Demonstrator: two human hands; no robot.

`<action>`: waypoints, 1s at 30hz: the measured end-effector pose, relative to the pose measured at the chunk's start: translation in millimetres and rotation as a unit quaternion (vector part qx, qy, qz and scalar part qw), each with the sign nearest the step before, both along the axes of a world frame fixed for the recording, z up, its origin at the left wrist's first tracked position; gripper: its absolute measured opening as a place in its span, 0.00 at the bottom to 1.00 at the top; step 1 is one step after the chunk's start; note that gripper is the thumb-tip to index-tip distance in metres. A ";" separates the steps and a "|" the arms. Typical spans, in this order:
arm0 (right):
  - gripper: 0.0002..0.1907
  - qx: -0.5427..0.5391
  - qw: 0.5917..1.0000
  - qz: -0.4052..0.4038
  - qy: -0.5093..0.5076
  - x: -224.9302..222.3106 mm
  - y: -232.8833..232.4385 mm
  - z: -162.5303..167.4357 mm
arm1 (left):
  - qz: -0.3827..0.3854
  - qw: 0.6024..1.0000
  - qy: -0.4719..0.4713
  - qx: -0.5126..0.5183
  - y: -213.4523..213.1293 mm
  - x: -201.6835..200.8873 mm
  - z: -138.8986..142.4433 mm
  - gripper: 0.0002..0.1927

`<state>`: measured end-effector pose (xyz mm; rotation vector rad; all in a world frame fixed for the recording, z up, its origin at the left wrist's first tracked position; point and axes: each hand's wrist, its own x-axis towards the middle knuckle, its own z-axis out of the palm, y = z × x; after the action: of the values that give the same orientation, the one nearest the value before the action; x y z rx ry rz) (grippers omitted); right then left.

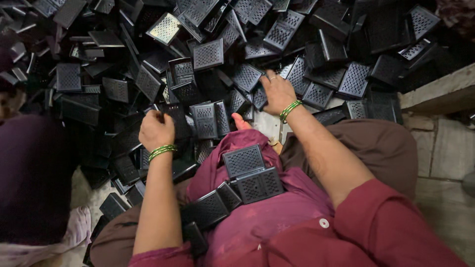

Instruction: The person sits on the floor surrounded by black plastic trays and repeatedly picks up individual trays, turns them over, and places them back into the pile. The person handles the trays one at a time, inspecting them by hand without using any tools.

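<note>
Black perforated plastic covers (208, 54) surround the left hand (156, 129), fist-closed on one, and right hand (278, 91), spread flat.

A single head-worn view looks steeply down from above the seated person, close over the lap (257, 222); it faces forward toward twelve o'clock, where the heap of black perforated plates (208, 54) fills the upper frame; stone floor (450, 148) lies at three o'clock; no second view shares the scene.
</note>
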<state>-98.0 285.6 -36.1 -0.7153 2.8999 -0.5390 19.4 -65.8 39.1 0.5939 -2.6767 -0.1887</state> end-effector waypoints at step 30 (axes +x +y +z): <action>0.49 0.062 0.998 -0.001 -0.011 -24.6 32.3 60.5 | -0.034 0.984 -0.145 0.096 69.3 -7.0 -36.9 0.45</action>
<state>-122.6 317.8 24.4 -0.6857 2.8836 -0.3618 12.3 3.5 2.2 0.6292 -2.9860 -0.4132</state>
